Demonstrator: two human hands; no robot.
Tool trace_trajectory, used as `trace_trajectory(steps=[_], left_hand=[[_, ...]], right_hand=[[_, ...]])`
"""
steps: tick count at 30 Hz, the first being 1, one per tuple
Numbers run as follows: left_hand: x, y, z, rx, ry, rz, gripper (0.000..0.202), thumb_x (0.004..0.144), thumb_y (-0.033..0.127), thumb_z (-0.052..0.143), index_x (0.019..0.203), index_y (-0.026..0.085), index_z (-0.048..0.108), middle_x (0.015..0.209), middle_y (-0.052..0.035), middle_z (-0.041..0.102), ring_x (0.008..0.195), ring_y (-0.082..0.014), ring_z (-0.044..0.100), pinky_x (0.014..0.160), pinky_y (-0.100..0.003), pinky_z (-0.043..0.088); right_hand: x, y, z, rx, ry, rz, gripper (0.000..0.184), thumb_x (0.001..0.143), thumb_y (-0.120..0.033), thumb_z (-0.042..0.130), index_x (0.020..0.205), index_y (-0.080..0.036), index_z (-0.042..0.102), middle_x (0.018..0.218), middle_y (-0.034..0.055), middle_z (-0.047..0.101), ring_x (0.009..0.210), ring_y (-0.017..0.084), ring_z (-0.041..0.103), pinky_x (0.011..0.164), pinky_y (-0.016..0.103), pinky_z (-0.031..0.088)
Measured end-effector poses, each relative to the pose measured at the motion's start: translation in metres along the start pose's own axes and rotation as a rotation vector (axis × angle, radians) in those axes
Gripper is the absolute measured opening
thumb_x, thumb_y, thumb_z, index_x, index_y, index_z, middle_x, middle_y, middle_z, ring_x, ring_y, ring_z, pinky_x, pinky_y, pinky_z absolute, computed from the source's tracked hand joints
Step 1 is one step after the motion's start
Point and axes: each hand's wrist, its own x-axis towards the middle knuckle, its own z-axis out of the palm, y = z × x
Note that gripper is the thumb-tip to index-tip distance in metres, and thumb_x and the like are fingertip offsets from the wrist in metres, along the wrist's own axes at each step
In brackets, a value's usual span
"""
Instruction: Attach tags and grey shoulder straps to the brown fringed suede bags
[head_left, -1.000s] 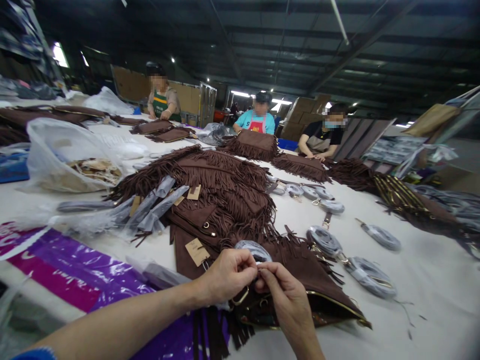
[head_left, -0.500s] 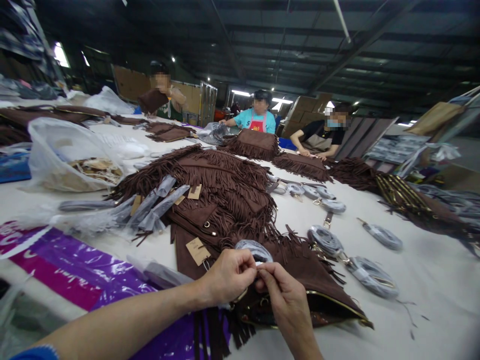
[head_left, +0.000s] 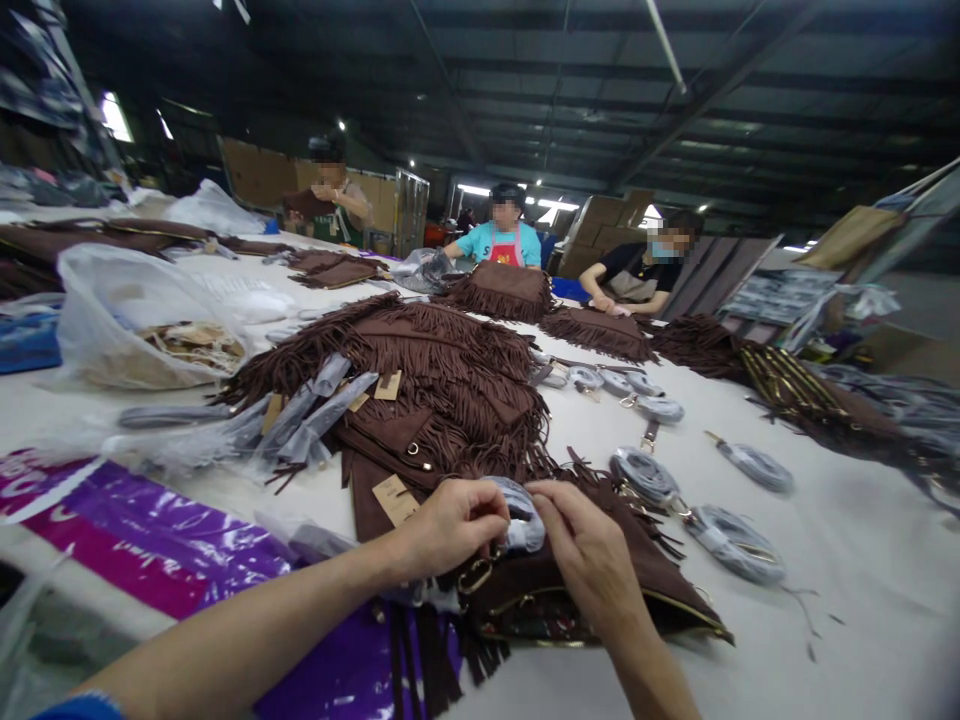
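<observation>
My left hand (head_left: 450,522) and my right hand (head_left: 585,555) are both pinched on a coiled strap wrapped in grey plastic (head_left: 520,515), held just above a brown fringed suede bag (head_left: 592,590) lying open near the table's front edge. A gold metal clasp (head_left: 475,575) hangs below my left fingers. The bag's gold zipper edge faces me. Behind it lies a pile of brown fringed bags (head_left: 442,380) with paper tags.
More wrapped coiled straps (head_left: 645,475) lie scattered to the right on the white table (head_left: 847,540). A purple plastic sheet (head_left: 165,540) and a clear bag (head_left: 135,315) sit at left. Three people work at the far side.
Both hands rose slightly and spread apart along the wrapped strap; my right hand turned palm down over the bag. A far worker lowered a brown bag.
</observation>
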Motion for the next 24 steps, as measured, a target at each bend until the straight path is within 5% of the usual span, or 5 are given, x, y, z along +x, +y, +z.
trace_trajectory(steps=[5, 9, 13, 19, 24], left_hand=[[-0.015, 0.01, -0.013, 0.268, 0.076, 0.134, 0.015, 0.08, 0.01, 0.045, 0.082, 0.015, 0.059, 0.067, 0.0019, 0.054, 0.063, -0.0118, 0.052, 0.061, -0.021, 0.04], [-0.034, 0.006, -0.011, 0.456, 0.018, 0.229, 0.014, 0.077, 0.006, 0.045, 0.081, 0.017, 0.054, 0.075, 0.0008, 0.056, 0.069, -0.0124, 0.051, 0.066, -0.022, 0.039], [-0.048, 0.005, -0.001, 0.647, -0.071, 0.249, 0.01, 0.077, 0.01, 0.051, 0.082, 0.018, 0.05, 0.079, -0.0003, 0.057, 0.069, -0.0141, 0.05, 0.063, -0.024, 0.039], [-0.04, 0.015, 0.022, 1.082, -0.161, 0.277, 0.023, 0.081, 0.031, 0.063, 0.095, 0.017, 0.052, 0.101, -0.0095, 0.059, 0.093, -0.0273, 0.056, 0.08, -0.04, 0.049], [-0.016, 0.014, 0.031, 1.213, -0.276, 0.218, 0.016, 0.082, 0.005, 0.045, 0.092, 0.014, 0.053, 0.09, -0.0111, 0.061, 0.076, -0.0253, 0.063, 0.066, -0.038, 0.054]], right_hand=[[0.038, 0.003, -0.001, -0.311, -0.338, -0.047, 0.047, 0.076, -0.016, 0.065, 0.123, -0.016, 0.064, 0.114, 0.0142, 0.07, 0.102, 0.031, 0.065, 0.086, 0.038, 0.048], [0.044, 0.0, 0.004, -0.311, -0.383, -0.075, 0.039, 0.068, -0.015, 0.072, 0.107, -0.019, 0.07, 0.096, 0.0071, 0.073, 0.087, 0.026, 0.066, 0.075, 0.03, 0.047], [0.036, -0.007, -0.023, -0.304, -0.275, -0.089, 0.02, 0.073, -0.014, 0.066, 0.092, -0.019, 0.067, 0.087, 0.0039, 0.067, 0.083, 0.021, 0.061, 0.074, 0.028, 0.044], [-0.025, -0.013, -0.09, -0.102, 0.202, 0.214, 0.02, 0.075, -0.039, 0.069, 0.083, -0.022, 0.061, 0.076, 0.0014, 0.062, 0.066, 0.021, 0.056, 0.059, 0.029, 0.043], [-0.11, -0.01, -0.081, 0.47, -0.011, 0.652, 0.041, 0.079, -0.058, 0.066, 0.067, -0.021, 0.057, 0.056, -0.0032, 0.052, 0.05, 0.014, 0.047, 0.048, 0.023, 0.035]])
